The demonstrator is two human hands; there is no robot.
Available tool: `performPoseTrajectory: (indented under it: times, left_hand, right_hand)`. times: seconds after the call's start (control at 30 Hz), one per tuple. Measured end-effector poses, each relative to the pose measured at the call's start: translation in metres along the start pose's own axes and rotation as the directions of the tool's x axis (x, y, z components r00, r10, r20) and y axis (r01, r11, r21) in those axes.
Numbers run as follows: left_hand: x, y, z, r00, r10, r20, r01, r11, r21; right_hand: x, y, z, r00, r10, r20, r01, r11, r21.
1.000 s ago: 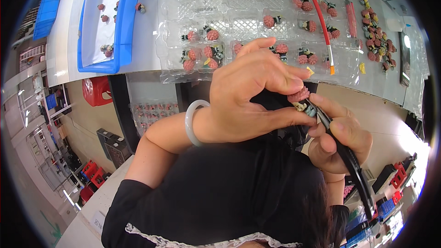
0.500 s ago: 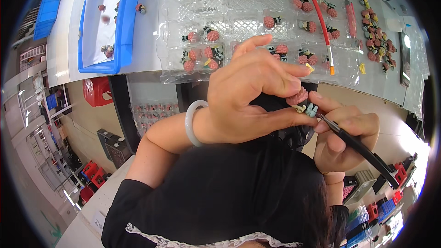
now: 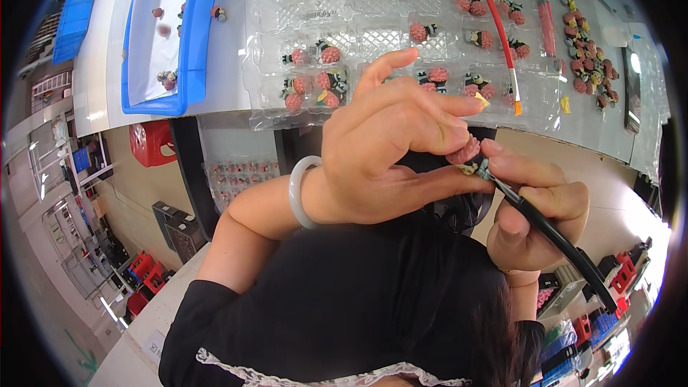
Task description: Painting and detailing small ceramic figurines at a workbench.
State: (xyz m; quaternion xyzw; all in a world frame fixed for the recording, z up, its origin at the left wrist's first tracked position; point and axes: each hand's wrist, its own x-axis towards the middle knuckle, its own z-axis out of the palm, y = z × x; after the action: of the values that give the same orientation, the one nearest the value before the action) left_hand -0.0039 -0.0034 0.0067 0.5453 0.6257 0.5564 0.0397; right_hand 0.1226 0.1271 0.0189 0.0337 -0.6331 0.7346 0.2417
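Note:
Above my lap, my left hand (image 3: 390, 147) is closed, pinching a small figurine (image 3: 467, 150) between thumb and fingers. The figurine has a bumpy pink, berry-like body with pale yellow and blue-grey parts at its lower end. A small yellow scrap (image 3: 482, 101) shows at a raised fingertip of that hand. My right hand (image 3: 541, 204) is closed around slim black tweezers (image 3: 555, 233). Their pointed metal tip is at the blue-grey part of the figurine; whether it grips anything is too small to tell. My right fingertips are right beside the figurine.
Beyond my hands lie clear plastic trays (image 3: 301, 111) with several similar figurines. A red-handled brush (image 3: 502, 25) rests across them. A blue bin (image 3: 197, 64) stands at the left, and a figurine pile (image 3: 591, 64) at the right. A red stool (image 3: 152, 145) is below the table.
The tweezers have turned slightly, their rear end lower, and their arms look closer together. My right fingers have shifted a little over the blue-grey part. My left hand has barely moved.

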Motion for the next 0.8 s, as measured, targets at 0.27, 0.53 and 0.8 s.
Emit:
performPoseTrajectory:
  times: [0.27, 0.53, 0.8]
  left_hand:
    - [0.000, 0.000, 0.000, 1.000, 0.011, 0.003, -0.011, 1.000, 0.009]
    - [0.005, 0.008, 0.008, 0.986, -0.076, -0.150, 0.079, 0.997, 0.016]
    - [0.006, 0.011, 0.004, 0.993, -0.091, -0.079, 0.097, 0.993, 0.067]
  right_hand:
    - [-0.002, 0.002, 0.003, 0.999, 0.007, -0.043, -0.006, 1.000, 0.027]
    - [0.000, -0.001, 0.007, 0.993, 0.026, -0.111, -0.025, 1.000, 0.012]
    - [0.002, -0.003, 0.006, 0.993, 0.008, -0.120, -0.017, 0.997, -0.073]
